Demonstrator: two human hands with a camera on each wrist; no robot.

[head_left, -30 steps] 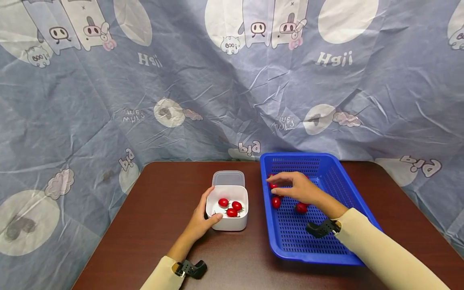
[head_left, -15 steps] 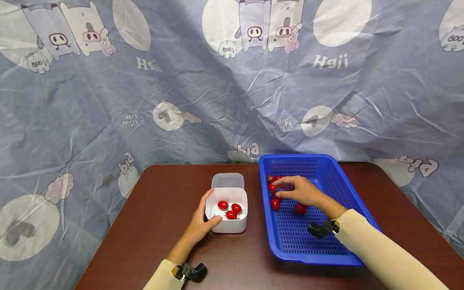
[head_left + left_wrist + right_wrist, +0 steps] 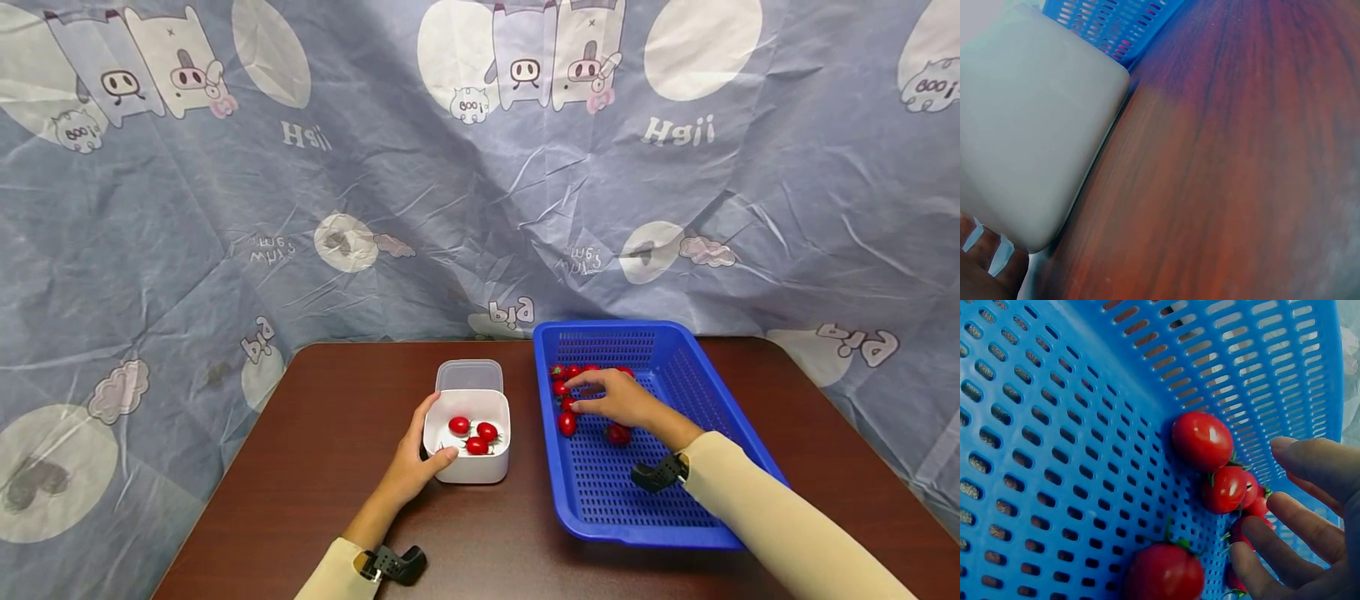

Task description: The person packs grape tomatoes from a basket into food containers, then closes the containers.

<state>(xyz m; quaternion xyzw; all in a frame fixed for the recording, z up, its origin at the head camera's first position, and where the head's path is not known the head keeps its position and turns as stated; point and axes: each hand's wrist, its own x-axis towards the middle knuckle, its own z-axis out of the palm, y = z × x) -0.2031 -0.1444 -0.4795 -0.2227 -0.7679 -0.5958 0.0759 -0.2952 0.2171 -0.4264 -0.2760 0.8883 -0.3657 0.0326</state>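
My left hand [image 3: 411, 457] holds a white square container [image 3: 471, 472] at its left side, the thumb at the front rim. Three red cherry tomatoes [image 3: 477, 446] with green stems lie inside it. Low over the left part of a blue perforated basket [image 3: 557, 492] is my right hand [image 3: 621, 398], thumb and index finger apart with nothing pinched between them. Close to its fingertips, several cherry tomatoes [image 3: 567, 423] lie along the basket's left wall. In the right wrist view, the spread fingers overlap some tomatoes beside the nearer tomato [image 3: 1202, 441].
A translucent lid [image 3: 470, 375] lies right behind the container. Another tomato [image 3: 618, 433] sits below my right hand on the basket floor. Everything stands on a dark brown table [image 3: 315, 442], with a patterned blue-grey cloth [image 3: 405, 175] hanging behind it.
My right hand has moved down slightly towards the tomatoes, uncovering more of those by the basket's back left. The left hand has stayed on the container. The head view has shifted slightly.
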